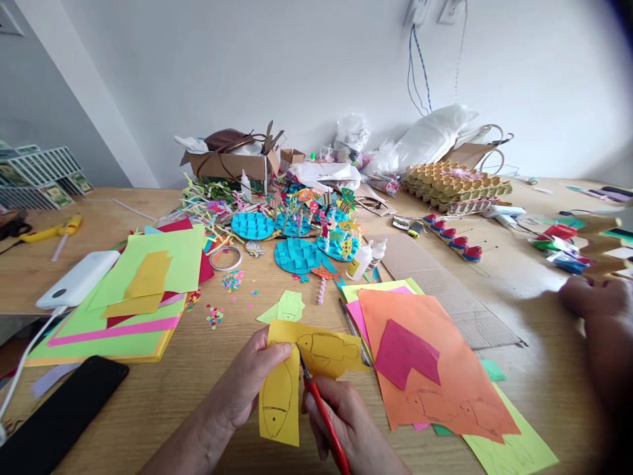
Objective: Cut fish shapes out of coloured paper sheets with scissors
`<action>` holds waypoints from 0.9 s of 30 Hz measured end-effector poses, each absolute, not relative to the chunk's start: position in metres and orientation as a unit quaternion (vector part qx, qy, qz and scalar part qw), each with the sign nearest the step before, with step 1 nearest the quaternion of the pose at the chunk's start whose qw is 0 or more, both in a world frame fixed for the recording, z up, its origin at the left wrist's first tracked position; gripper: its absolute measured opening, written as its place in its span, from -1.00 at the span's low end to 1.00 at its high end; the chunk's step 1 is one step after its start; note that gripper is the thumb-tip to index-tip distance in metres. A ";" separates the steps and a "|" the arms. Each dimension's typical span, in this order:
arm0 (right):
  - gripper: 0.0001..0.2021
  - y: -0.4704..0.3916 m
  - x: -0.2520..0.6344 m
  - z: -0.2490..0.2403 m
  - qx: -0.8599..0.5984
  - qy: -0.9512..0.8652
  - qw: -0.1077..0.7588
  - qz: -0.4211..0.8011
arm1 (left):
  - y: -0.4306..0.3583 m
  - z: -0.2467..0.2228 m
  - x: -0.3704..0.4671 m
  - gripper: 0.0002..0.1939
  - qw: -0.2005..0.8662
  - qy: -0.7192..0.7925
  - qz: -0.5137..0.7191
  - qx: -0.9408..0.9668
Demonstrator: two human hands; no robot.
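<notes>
Left hand (250, 373) angled inward, pinching yellow paper (281, 396), right hand (345, 410) curled around red scissors (326, 422)

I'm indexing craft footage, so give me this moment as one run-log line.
left hand: holds yellow paper | right hand: holds red-handled scissors, blades at the paper | nearby: orange sheet

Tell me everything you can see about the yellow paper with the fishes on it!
The yellow paper looks flat and thin, with two fish drawn in dark lines. One fish points head-down towards the person; the other lies sideways, tail to the right. A cut runs between them, and the pieces look joined at the top. The left hand pinches it above the table, while the right hand holds red-handled scissors at the cut.
</notes>
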State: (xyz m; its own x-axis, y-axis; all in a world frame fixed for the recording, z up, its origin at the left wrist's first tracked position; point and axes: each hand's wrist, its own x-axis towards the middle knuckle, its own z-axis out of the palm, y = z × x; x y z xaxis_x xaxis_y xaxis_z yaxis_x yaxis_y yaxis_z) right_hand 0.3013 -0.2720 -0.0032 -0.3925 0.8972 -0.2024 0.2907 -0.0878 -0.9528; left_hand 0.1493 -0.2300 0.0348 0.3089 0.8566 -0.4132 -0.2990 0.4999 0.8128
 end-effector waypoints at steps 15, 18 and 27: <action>-0.56 -0.273 0.299 -0.005 -0.476 -0.599 0.274 0.582 | -0.231 0.031 0.149 -0.87 0.746 0.441 0.388 0.313; -0.55 -0.273 0.299 -0.004 -0.472 -0.584 0.279 0.598 | -0.232 0.029 0.150 -0.89 0.753 0.434 0.386 0.308; -0.51 -0.273 0.296 0.002 -0.482 -0.562 0.289 0.607 | -0.232 0.028 0.153 -0.89 0.765 0.423 0.387 0.294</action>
State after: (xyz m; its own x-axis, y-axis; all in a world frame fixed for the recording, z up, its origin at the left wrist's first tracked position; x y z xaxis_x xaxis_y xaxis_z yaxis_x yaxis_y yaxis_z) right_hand 0.2959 -0.2732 0.0022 -0.3674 0.8929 -0.2604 0.1917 -0.2013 -0.9606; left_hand 0.1526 -0.2320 0.0278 0.3421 0.8408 -0.4195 -0.3427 0.5274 0.7775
